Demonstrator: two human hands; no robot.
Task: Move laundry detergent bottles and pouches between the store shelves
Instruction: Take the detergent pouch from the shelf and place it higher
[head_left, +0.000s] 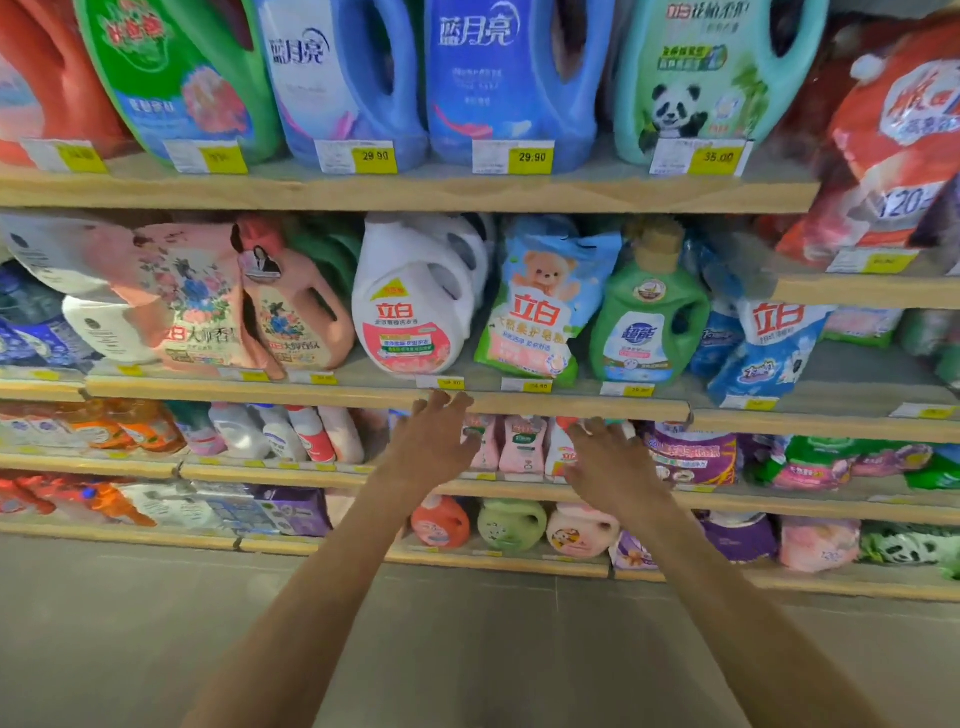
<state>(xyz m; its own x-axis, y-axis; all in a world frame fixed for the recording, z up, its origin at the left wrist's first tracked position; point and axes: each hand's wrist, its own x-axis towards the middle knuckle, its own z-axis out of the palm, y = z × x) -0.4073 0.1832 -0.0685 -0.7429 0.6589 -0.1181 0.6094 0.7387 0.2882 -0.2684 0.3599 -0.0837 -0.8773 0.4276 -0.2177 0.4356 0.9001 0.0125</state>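
Both hands are empty, with fingers spread and relaxed. The left hand (434, 441) has its fingertips up at the front edge of a wooden shelf (311, 392); I cannot tell whether they touch it. The right hand (608, 460) is at its 3 o'clock, slightly lower. Small pink bottles (522, 441) show between the two hands, on the shelf behind. A white bottle (410, 312) stands at 12 o'clock from the left hand. A bear pouch (540, 312) leans at 11 o'clock from the right hand, and a green bottle (649, 317) stands at its 1 o'clock.
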